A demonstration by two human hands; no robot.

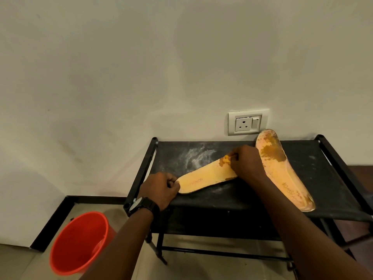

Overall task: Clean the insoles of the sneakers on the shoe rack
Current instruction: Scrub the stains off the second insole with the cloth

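Pinching the heel of the insole [203, 178] near the front-left corner of the shoe rack [323, 174], the left hand [161, 188] holds firm; the right hand [247, 160] grasps a yellow tool [226, 157] on its toe.

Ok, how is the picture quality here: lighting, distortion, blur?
Head view: dim, warm light, patchy shadows on the wall; wide-angle splays the shoe rack; the yellow tool in the right hand is smeared; the print on the insole the left hand holds is legible.

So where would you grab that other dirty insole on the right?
Probably pinch the right insole at its near heel end, coming from the front of the shoe rack: that end lies nearest the person, and its rim curls upward.
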